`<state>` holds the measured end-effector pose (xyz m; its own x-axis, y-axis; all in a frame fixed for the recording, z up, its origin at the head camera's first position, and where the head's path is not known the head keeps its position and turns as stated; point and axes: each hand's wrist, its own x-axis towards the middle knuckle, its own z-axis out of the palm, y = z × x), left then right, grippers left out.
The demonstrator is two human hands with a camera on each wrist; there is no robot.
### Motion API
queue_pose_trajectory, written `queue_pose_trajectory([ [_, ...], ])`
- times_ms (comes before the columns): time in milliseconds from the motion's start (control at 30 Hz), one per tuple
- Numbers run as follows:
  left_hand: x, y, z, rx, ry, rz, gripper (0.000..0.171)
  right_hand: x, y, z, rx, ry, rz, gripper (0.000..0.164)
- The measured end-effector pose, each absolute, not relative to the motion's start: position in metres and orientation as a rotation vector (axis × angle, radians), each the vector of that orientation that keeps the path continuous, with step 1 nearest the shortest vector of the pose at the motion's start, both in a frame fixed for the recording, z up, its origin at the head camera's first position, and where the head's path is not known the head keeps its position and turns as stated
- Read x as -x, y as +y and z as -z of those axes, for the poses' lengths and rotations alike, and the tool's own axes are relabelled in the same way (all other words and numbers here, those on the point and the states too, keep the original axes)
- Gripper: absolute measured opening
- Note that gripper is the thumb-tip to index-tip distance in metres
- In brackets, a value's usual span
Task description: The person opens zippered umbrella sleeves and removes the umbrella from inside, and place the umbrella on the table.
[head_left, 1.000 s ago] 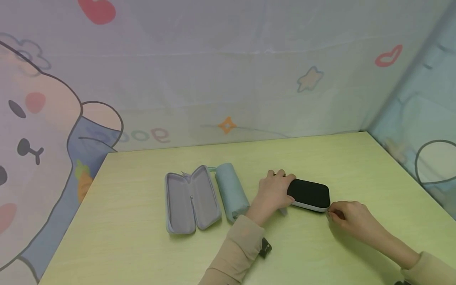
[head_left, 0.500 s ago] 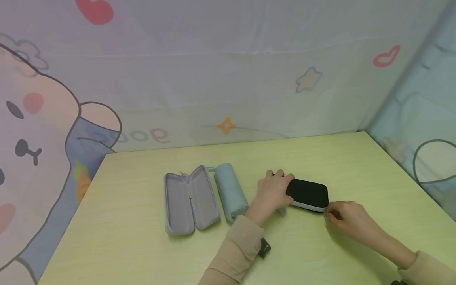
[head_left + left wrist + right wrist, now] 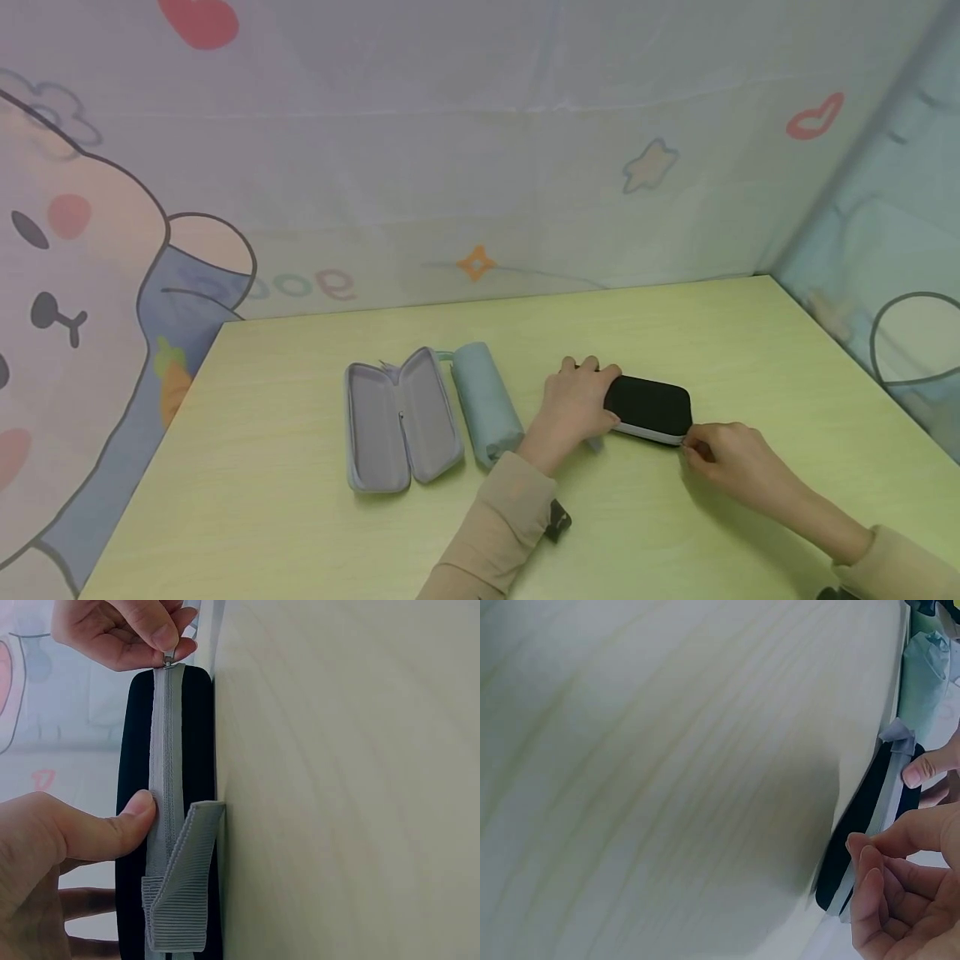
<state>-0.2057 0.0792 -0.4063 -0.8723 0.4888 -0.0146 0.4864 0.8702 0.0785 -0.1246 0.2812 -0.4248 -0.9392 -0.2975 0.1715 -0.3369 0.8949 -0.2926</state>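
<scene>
A black zip case [image 3: 649, 407] with a light grey zipper band lies flat on the table. My left hand [image 3: 577, 404] grips its left end, thumb against the grey band and fingers over the far side. In the left wrist view a ribbed grey strap loop [image 3: 187, 877] hangs from the band. At the case's front right corner, my right hand [image 3: 742, 458] pinches a small metal zipper pull [image 3: 169, 655] between thumb and forefinger. The zipper along the front side is closed. In the right wrist view the right fingers partly cover the case [image 3: 866, 810].
A grey zip case [image 3: 378, 442] lies spread open on the left. Beside it is a rolled light blue pouch [image 3: 486, 400], close to my left wrist. A printed cloth backdrop [image 3: 390, 167] stands behind the pale yellow-green table [image 3: 262, 517].
My right hand has shifted very slightly left at the case's front right corner. The left hand and the black case stay in place.
</scene>
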Motion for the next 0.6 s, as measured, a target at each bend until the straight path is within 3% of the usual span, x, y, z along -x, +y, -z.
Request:
queue_pose_trajectory([
  [600,0.2062,0.0798,0.4080,-0.804,3.010,-0.112,0.058,0.1261,0.2770,0.4223,-0.503,-2.961,-0.472,0.011],
])
